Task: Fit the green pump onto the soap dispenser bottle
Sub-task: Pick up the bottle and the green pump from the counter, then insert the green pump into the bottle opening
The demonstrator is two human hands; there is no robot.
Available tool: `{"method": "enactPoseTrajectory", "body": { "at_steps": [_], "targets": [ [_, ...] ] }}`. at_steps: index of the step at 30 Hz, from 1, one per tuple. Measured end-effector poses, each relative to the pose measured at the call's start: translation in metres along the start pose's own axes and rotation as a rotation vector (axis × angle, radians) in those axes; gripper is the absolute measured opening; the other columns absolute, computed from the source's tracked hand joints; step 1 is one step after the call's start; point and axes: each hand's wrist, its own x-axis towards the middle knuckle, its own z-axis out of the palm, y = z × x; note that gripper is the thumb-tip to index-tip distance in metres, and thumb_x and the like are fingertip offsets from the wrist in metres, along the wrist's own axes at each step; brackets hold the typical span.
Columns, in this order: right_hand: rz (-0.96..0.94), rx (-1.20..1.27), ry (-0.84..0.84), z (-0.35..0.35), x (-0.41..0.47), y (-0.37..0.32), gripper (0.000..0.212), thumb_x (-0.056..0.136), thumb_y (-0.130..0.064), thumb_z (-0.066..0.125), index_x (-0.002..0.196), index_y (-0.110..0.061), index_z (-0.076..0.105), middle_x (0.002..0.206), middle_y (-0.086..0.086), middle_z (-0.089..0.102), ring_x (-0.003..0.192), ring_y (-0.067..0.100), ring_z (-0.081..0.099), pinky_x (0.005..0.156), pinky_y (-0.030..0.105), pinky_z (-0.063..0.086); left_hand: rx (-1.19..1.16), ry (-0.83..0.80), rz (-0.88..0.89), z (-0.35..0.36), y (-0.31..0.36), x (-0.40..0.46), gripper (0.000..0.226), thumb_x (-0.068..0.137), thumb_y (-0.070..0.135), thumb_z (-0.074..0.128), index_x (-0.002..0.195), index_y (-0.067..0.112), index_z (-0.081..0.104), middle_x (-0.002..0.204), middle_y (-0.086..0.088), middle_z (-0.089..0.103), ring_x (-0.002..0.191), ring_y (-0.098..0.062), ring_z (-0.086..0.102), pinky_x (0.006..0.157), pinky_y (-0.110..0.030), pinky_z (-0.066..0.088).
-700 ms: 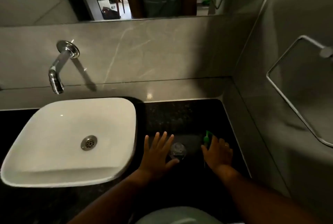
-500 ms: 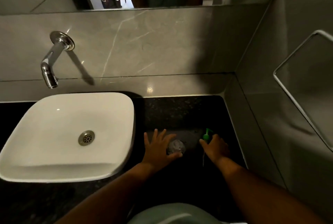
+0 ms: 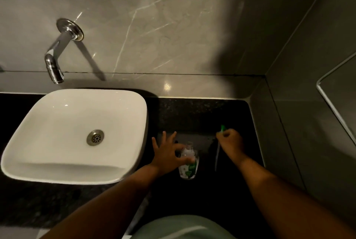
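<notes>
A clear soap dispenser bottle with a green-and-white label stands on the black counter, its neck uncapped. My left hand curls around its left side, thumb and forefinger touching the bottle, other fingers spread. My right hand is closed on the green pump, held off to the right of the bottle. Only the green tip shows above my fist, and its thin clear dip tube hangs down below the hand. Pump and bottle are apart.
A white vessel sink fills the counter's left, with a chrome wall spout above it. Grey tiled walls close the back and right. A metal towel rail juts from the right wall. The black counter extends behind the bottle.
My right hand has closed on the pump and lifted it, so the dip tube now hangs free. My left hand has wrapped onto the bottle. The view has shifted slightly.
</notes>
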Motion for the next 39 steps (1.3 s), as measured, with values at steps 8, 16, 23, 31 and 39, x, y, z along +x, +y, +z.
{"method": "enactPoseTrajectory", "body": {
  "at_steps": [8, 16, 23, 31, 39],
  "targets": [
    [-0.444, 0.583, 0.017, -0.008, -0.010, -0.116, 0.016, 0.082, -0.006, 0.067, 0.092, -0.016, 0.061, 0.085, -0.002, 0.066, 0.074, 0.002, 0.061, 0.063, 0.006, 0.046, -0.112, 0.014, -0.003, 0.012, 0.004, -0.001, 0.066, 0.055, 0.090, 0.055, 0.107, 0.050, 0.060, 0.160, 0.010, -0.010, 0.132, -0.012, -0.037, 0.090, -0.044, -0.039],
    [-0.487, 0.570, 0.003, 0.009, -0.034, -0.095, 0.016, 0.082, -0.004, 0.066, 0.097, -0.009, 0.062, 0.088, 0.007, 0.066, 0.077, 0.015, 0.063, 0.064, 0.011, 0.051, -0.023, 0.000, -0.023, 0.009, 0.011, -0.003, 0.076, 0.050, 0.095, 0.050, 0.109, 0.049, 0.060, 0.156, 0.009, -0.022, 0.130, -0.019, -0.044, 0.094, -0.050, -0.037],
    [-0.458, 0.439, -0.013, 0.030, -0.059, -0.063, 0.017, 0.076, -0.011, 0.072, 0.088, -0.021, 0.064, 0.079, -0.010, 0.064, 0.069, -0.006, 0.061, 0.061, 0.005, 0.045, -0.015, 0.036, -0.021, 0.011, 0.013, -0.006, 0.081, 0.047, 0.097, 0.045, 0.107, 0.046, 0.062, 0.158, 0.008, -0.021, 0.132, -0.019, -0.041, 0.100, -0.053, -0.032],
    [-0.371, 0.217, -0.149, 0.045, -0.069, -0.011, 0.024, 0.059, -0.042, 0.076, 0.074, -0.033, 0.060, 0.077, -0.011, 0.066, 0.073, -0.002, 0.061, 0.058, 0.011, 0.045, -0.081, 0.126, -0.029, 0.015, 0.014, -0.010, 0.065, 0.047, 0.092, 0.049, 0.093, 0.048, 0.060, 0.160, 0.008, -0.010, 0.136, -0.012, -0.033, 0.101, -0.050, -0.031],
    [-0.276, 0.410, -0.344, 0.031, -0.076, -0.007, 0.062, 0.078, -0.014, 0.073, 0.130, -0.032, 0.043, 0.119, -0.016, 0.057, 0.106, -0.008, 0.054, 0.078, 0.007, 0.046, -0.063, 0.101, -0.082, 0.017, 0.011, -0.009, 0.077, 0.046, 0.094, 0.046, 0.103, 0.044, 0.062, 0.160, 0.009, -0.010, 0.135, -0.010, -0.031, 0.099, -0.051, -0.031]
  ]
}}
